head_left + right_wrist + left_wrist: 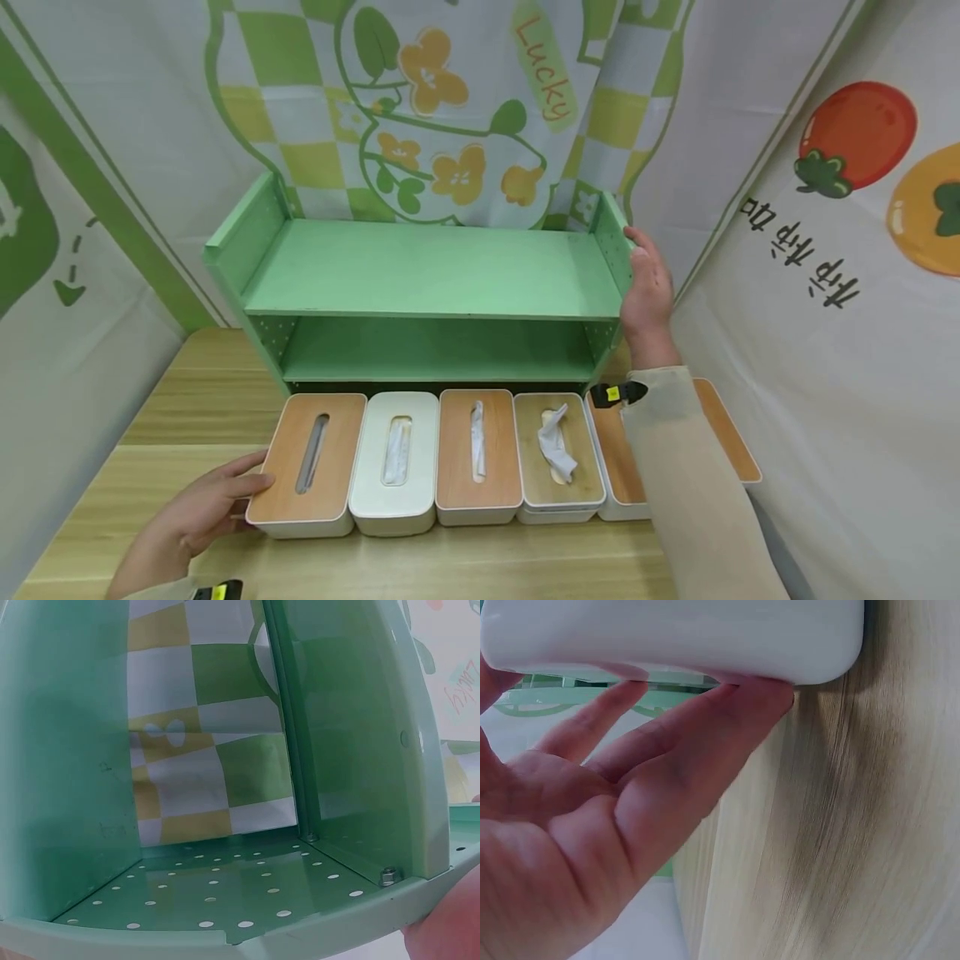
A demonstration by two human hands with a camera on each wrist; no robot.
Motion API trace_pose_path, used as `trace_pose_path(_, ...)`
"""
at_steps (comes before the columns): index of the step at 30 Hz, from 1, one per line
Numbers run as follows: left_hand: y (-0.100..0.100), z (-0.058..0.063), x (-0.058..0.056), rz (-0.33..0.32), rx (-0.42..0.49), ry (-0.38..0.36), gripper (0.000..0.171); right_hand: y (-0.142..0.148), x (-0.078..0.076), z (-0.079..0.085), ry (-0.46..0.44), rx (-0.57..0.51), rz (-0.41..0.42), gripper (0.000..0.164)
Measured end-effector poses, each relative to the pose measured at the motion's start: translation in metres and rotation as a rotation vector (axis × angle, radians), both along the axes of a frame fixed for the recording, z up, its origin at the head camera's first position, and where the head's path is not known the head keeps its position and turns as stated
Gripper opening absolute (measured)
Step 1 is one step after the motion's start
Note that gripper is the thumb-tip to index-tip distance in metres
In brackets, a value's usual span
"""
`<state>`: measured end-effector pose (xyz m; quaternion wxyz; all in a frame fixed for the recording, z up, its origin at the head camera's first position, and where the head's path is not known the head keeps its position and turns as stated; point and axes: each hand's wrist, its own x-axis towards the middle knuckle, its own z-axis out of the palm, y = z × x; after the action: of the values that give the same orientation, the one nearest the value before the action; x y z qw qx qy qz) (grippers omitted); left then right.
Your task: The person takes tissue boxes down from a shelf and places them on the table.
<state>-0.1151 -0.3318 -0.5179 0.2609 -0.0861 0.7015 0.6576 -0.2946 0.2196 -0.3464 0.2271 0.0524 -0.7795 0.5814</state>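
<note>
My left hand [198, 508] rests against the near left side of a tissue box with a wood-coloured lid [285, 471]. In the left wrist view its straight fingers [697, 750] touch the white wall [682, 637] of that box. My right hand [648, 296] lies along the outer right side panel of a green two-tier shelf [435, 267], fingers extended. Up close in the right wrist view is the perforated shelf panel [247, 900]; only a bit of my right hand [450, 922] shows there.
Beside the left box stand a white-lidded tissue box [375, 496], another wood-lidded box [453, 450] and a bamboo-coloured one [528, 483] with tissue sticking out. Further right, my sleeve [690, 467] partly hides a wood-lidded box [611, 442]. Printed curtains surround the wooden table [202, 417].
</note>
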Motion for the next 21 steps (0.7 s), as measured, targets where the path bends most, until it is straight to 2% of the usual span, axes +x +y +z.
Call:
trace_pose_path(6, 0.0027, 0.0016, 0.0012, 0.034, -0.039, -0.008, 0.075, -0.0013, -0.0004, -0.0003, -0.002, 0.002, -0.004, 0.048)
trace_pose_path(13, 0.0048, 0.0037, 0.0032, 0.059, -0.068, -0.023, 0.074, -0.0005, -0.0015, -0.0021, -0.043, 0.005, -0.003, 0.048)
trace_pose_path(17, 0.0071, 0.0038, 0.0018, 0.079, -0.094, -0.02, 0.071, -0.0006, -0.0018, -0.0006, -0.042, 0.009, -0.004, 0.049)
trace_pose_path(21, 0.0086, 0.0049, -0.002, 0.07, -0.127, -0.014, 0.071, -0.0002, 0.0006, 0.0014, -0.028, 0.008, -0.008, 0.049)
